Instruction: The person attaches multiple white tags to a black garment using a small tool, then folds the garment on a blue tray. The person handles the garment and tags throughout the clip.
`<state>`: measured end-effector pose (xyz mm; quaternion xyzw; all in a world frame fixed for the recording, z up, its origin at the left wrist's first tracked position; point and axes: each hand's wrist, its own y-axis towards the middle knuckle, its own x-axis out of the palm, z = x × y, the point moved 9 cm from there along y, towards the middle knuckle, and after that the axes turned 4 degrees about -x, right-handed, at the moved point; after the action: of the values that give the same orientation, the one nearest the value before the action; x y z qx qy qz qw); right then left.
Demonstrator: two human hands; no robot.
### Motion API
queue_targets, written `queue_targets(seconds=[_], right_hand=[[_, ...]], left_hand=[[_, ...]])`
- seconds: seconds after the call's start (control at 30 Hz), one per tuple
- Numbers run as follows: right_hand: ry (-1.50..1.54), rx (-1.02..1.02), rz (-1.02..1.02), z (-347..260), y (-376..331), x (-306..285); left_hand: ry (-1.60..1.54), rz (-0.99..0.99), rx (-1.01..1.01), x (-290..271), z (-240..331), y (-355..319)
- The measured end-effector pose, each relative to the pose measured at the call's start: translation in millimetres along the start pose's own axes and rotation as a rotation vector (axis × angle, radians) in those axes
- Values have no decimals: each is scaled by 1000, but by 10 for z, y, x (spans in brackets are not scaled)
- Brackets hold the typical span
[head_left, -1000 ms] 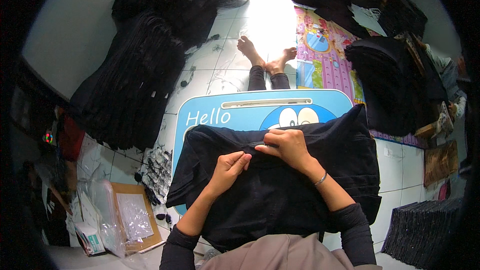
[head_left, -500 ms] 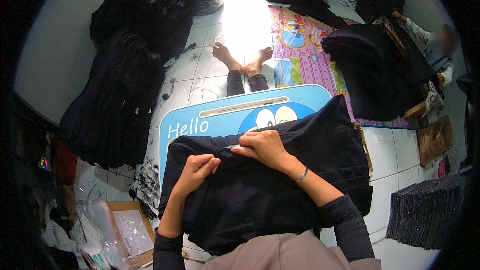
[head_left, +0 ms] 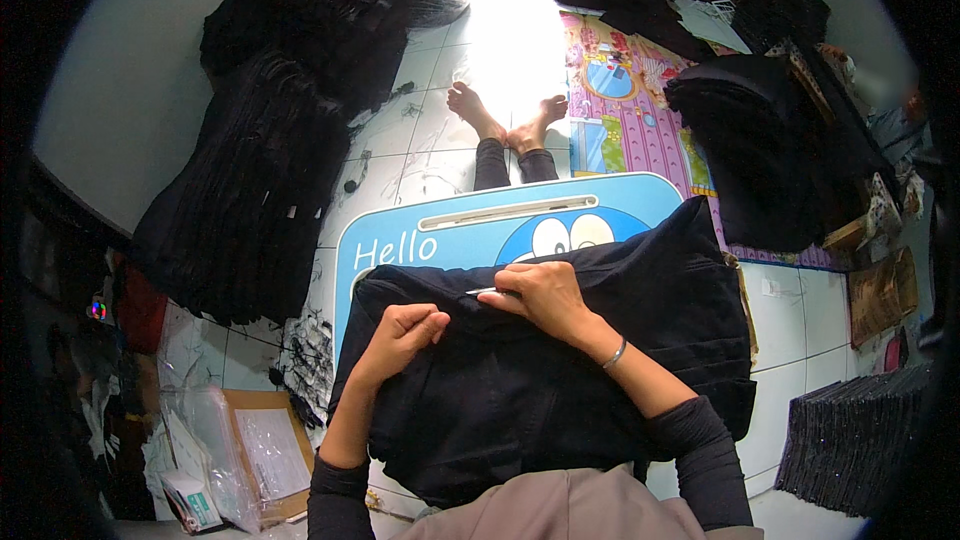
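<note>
Black cloth [head_left: 480,390] lies draped across a low blue table [head_left: 385,230] and my lap. My right hand [head_left: 548,295] is closed around a slim silvery tool [head_left: 484,291], whose pointed tip sticks out to the left over the cloth; its exact kind is mostly hidden by my fingers. Just left of that tip, my left hand [head_left: 403,337] is curled with thumb and fingers pressed together, close above the cloth. Whatever it pinches, perhaps a bit of cloth or thread, is too small to see.
Tall heaps of black garments [head_left: 240,190] stand at the left. Another black pile [head_left: 745,150] sits on a colourful mat [head_left: 640,130] at the right, beside a partly visible person. Folded dark pieces [head_left: 850,440] are stacked lower right; a plastic-wrapped brown board [head_left: 265,450] lies lower left.
The whole view has shifted slightly to the right in the picture. My hands keep nearly the same pose over the cloth. The person at the far right is less visible now.
</note>
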<state>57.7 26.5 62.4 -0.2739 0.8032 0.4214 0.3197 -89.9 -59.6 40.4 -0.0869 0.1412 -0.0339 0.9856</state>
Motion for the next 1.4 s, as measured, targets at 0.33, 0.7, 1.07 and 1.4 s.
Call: queue_targets(seconds=[0.33,0.7,1.07,1.4], right_hand=[[87,194,49,164,-44,-51],[-38,660,290,868,-1078,-1201],[278,489,340,777,-1262,-1149],[534,694,-437,814,-1321,-815]], left_hand=[[1223,1063,-571,-2393,-788,-594],[874,828,167,-1227,251,132],[690,137,368,199,276,207],[164,-486,-436,360,-379,-78]])
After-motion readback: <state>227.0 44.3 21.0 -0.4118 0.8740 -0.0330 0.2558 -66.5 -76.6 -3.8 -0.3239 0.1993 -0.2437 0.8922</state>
